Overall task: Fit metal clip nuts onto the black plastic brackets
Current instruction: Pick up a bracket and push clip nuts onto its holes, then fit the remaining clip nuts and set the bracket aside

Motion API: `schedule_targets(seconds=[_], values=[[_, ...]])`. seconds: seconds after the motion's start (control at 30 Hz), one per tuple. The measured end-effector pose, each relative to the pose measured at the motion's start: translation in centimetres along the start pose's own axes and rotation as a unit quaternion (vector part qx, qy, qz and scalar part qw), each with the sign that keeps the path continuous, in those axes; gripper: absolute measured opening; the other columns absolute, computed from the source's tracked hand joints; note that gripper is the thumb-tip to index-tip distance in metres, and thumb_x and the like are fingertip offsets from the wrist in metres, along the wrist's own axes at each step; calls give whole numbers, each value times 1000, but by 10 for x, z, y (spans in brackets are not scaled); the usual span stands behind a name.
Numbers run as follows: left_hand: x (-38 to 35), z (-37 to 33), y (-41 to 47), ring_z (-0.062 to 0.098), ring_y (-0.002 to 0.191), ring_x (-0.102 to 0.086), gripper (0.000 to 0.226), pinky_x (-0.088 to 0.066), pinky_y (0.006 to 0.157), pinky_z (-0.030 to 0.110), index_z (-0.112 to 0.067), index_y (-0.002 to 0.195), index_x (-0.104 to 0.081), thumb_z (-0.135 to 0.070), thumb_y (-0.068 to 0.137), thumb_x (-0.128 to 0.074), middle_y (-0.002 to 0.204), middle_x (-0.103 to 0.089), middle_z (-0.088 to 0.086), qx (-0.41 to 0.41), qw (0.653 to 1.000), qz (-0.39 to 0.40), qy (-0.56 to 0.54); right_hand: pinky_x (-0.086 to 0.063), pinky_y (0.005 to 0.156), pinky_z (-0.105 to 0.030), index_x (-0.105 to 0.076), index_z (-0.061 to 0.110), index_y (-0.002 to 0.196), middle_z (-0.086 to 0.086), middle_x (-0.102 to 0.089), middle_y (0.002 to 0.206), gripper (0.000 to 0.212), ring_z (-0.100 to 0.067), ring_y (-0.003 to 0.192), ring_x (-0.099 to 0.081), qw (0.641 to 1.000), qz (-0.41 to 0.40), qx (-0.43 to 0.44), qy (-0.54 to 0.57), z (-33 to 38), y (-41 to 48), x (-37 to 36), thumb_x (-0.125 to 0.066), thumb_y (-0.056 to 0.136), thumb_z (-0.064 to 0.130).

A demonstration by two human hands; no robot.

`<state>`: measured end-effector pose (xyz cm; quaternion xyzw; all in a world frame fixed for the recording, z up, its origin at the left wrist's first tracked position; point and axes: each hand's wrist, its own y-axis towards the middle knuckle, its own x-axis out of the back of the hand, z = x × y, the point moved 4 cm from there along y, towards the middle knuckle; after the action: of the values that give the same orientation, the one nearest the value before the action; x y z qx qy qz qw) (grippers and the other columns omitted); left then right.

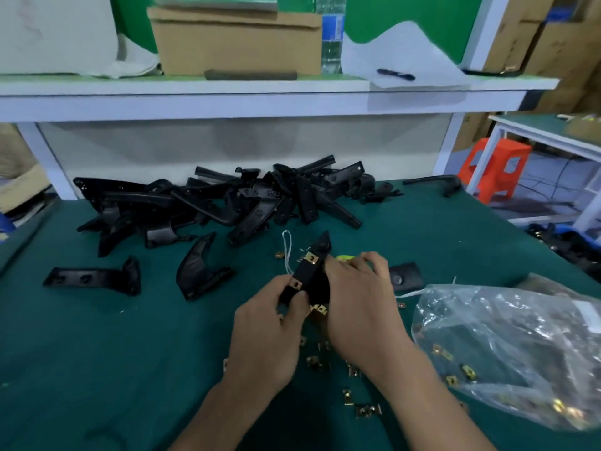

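Observation:
Both hands hold one black plastic bracket (pixel 313 271) above the green table, its pointed end tilted away from me. My left hand (pixel 270 323) grips its near end, thumb beside a brass clip nut (pixel 296 284) sitting on the bracket. A second clip nut (pixel 311 257) sits higher on the same bracket. My right hand (pixel 357 301) curls around the bracket's right side. Several loose clip nuts (pixel 317 362) lie on the table under my wrists. A big pile of black brackets (pixel 227 200) lies behind.
A clear plastic bag (pixel 507 349) with more clip nuts lies at the right. Two single brackets (pixel 94 278) (pixel 201 268) lie at the left of the green mat (pixel 97 353). A white shelf (pixel 260 92) with a cardboard box (pixel 237 40) overhangs the back. A small black part (pixel 403 276) lies beyond my right hand.

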<state>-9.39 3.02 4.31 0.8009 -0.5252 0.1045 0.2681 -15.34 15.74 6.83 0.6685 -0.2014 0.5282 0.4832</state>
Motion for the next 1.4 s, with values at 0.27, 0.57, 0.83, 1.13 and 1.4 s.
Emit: schedule_targets(seconds=[0.27,0.57,0.83,1.13,1.4], values=[[-34,-36,21,-5,82,-62,15,-43,65,20,-48,108,-62,-38,101,-56,96,-63,-35,16,996,19,-83,-48,70,-31,-52,37,90,9,-64,80,20,-16,81,-62,960,170,-151,164,-90,-50,56,-66,77,35],[-163,-117,18,-5,85,-66,16,-48,67,9,-40,92,-74,-25,94,-67,91,-71,-28,-23,965,183,-188,-48,57,-28,-76,24,106,-15,-64,72,43,-22,60,-58,699,45,-363,614,-180,-175,106,-80,67,7],[-306,-209,13,7,74,-73,45,-62,73,33,-39,114,-71,-33,70,-70,93,-78,-16,-6,905,384,-182,-49,45,-23,-80,6,86,-15,-65,77,25,-19,53,-60,459,-196,-540,678,-273,-239,112,-76,61,6],[-330,-211,44,-18,102,-54,68,-48,85,16,-52,138,-49,-38,75,-71,149,-50,-13,-17,888,431,-159,-60,69,-39,-61,3,120,-14,-65,99,36,-26,73,-67,498,-262,-649,512,-417,-157,64,-70,86,11],[-161,-72,94,-1,73,-68,36,-45,59,4,-53,83,-72,-17,88,-71,81,-71,-34,11,991,134,-10,-48,85,-18,-75,30,94,18,-74,89,22,-2,87,-67,865,-27,-394,309,-259,-36,27,-68,79,16]])
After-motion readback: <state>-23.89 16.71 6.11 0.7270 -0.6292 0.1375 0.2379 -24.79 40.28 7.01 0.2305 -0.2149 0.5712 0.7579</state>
